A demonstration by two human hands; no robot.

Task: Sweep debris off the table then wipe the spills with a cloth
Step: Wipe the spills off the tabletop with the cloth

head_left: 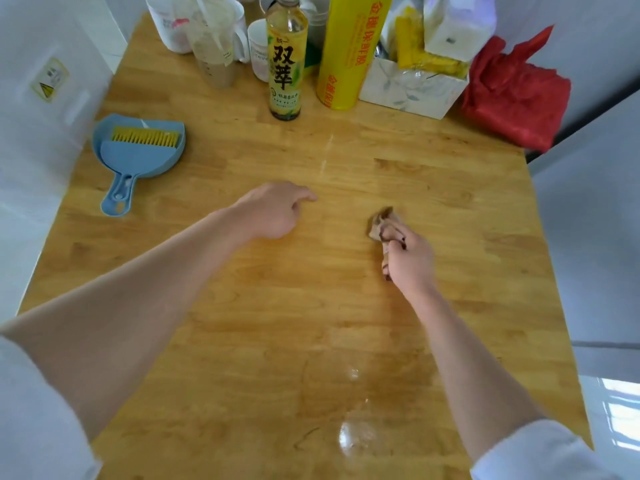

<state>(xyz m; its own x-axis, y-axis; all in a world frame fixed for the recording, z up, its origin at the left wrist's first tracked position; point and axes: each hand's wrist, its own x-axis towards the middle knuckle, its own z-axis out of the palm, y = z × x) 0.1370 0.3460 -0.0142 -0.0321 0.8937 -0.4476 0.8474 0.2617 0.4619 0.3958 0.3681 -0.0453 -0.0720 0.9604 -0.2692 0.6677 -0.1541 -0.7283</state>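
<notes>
My right hand (pixel 412 263) grips a crumpled brownish cloth (pixel 382 223) pressed on the wooden table (pixel 242 341), right of the middle. My left hand (pixel 273 211) rests on the table to the left of it, fingers loosely curled, holding nothing. A blue dustpan (pixel 138 161) with a yellow-bristled brush (pixel 145 137) lying in it sits at the table's left edge. Wet, shiny patches (pixel 353 438) show on the wood near the front edge, between my forearms.
Along the far edge stand plastic jugs and cups (pixel 211 39), a tea bottle (pixel 285 60), a yellow roll of cling film (pixel 349 50), a white box (pixel 412 88) of packets and a red bag (pixel 516 95). White walls flank both sides.
</notes>
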